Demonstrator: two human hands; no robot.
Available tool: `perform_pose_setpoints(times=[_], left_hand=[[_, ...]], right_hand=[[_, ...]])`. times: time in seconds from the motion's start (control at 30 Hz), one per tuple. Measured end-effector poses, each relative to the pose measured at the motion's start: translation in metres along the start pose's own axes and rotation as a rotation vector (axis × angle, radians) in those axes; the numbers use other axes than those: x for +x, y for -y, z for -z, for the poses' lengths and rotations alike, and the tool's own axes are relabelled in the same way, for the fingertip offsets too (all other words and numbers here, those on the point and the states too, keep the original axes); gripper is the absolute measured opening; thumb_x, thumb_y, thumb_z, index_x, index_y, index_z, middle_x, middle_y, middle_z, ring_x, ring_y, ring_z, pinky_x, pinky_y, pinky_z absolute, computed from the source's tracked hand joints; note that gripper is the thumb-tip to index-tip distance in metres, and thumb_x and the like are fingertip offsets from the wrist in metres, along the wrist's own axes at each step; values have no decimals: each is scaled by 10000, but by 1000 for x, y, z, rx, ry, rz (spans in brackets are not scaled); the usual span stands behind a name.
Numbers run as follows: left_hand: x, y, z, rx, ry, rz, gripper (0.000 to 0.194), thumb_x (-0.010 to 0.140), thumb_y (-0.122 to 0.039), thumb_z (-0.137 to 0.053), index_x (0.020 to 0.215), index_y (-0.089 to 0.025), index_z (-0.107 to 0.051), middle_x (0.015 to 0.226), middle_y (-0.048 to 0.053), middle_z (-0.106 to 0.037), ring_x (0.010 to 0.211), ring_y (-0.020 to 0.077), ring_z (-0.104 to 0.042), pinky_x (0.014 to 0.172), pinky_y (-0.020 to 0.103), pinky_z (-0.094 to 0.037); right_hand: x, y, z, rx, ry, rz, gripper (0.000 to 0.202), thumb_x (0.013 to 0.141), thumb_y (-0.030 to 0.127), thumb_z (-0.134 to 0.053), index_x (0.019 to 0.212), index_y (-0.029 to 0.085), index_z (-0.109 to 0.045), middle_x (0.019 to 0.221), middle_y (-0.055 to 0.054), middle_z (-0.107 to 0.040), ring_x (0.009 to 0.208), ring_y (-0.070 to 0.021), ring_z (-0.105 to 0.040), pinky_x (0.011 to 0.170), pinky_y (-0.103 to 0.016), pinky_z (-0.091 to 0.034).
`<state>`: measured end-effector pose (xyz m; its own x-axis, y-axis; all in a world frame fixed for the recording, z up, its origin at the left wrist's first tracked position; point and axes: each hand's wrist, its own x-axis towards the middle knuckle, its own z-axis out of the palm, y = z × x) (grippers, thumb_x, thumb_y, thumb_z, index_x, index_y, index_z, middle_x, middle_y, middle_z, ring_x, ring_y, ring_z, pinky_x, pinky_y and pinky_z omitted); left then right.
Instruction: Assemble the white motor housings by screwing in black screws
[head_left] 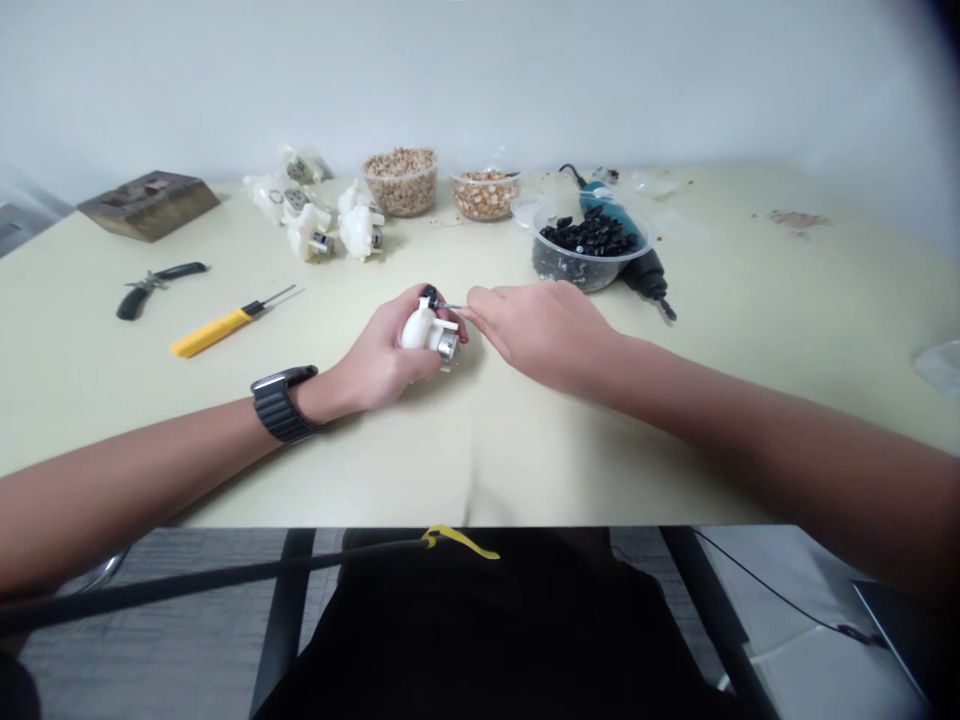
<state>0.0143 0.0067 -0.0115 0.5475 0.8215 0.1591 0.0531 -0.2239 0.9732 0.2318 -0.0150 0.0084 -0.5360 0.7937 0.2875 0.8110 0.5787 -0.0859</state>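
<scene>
My left hand (382,350) is closed around a white plastic motor housing (420,328), which has a round silver motor (448,347) at its right side. A small black piece (429,293) sits at the top of the housing, by my left fingertips. My right hand (544,330) is closed on a tool with a thin metal shaft (451,307). The shaft points left, with its tip at or very near the black piece. My right fingers cover the tool's handle, so its exact kind cannot be seen.
Pliers (154,285) and a yellow-handled screwdriver (217,330) lie left. Behind them are a heavy block (150,205) and several white housings (309,232). Tubs of small tan pieces (401,180), (486,195) stand at the back; a tub of black parts (581,250) overlaps a power driver (645,272).
</scene>
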Motion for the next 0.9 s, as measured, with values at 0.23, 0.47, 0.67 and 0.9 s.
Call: perform_pose_setpoints(times=[0.23,0.47,0.67,0.9], left_hand=[[-2,-8,0,232,-2,-2,359,585,-168,-680,913,-187,-536,813,3,-643,648,129,-516,526,262,-380],[-2,-9,-1,365,-6,-103,330,596,-199,-653,899,-188,-525,752,-26,-586,621,116,-481,542,266,-383],[2,-2,-1,188,-10,-107,357,570,-141,-692,896,-186,-554,752,-24,-609,608,109,-487,518,250,-371],[8,9,5,-198,-12,-49,409,497,-85,-596,897,-171,-600,868,48,-732,759,175,-619,594,264,-463]], right_hand=[[3,10,9,37,151,-78,426,1123,428,-348,933,178,-635,701,-55,-586,560,-151,-368,597,-334,-196],[8,2,17,660,322,-132,463,1133,390,-357,710,208,-407,633,31,-427,577,-104,-364,592,-291,-276],[9,0,21,1050,530,-344,471,1114,536,-382,746,242,-382,563,74,-313,447,-89,-250,456,-292,-207],[5,-11,27,807,288,-183,194,1084,368,-493,1050,225,-621,777,6,-601,600,-118,-488,603,-287,-361]])
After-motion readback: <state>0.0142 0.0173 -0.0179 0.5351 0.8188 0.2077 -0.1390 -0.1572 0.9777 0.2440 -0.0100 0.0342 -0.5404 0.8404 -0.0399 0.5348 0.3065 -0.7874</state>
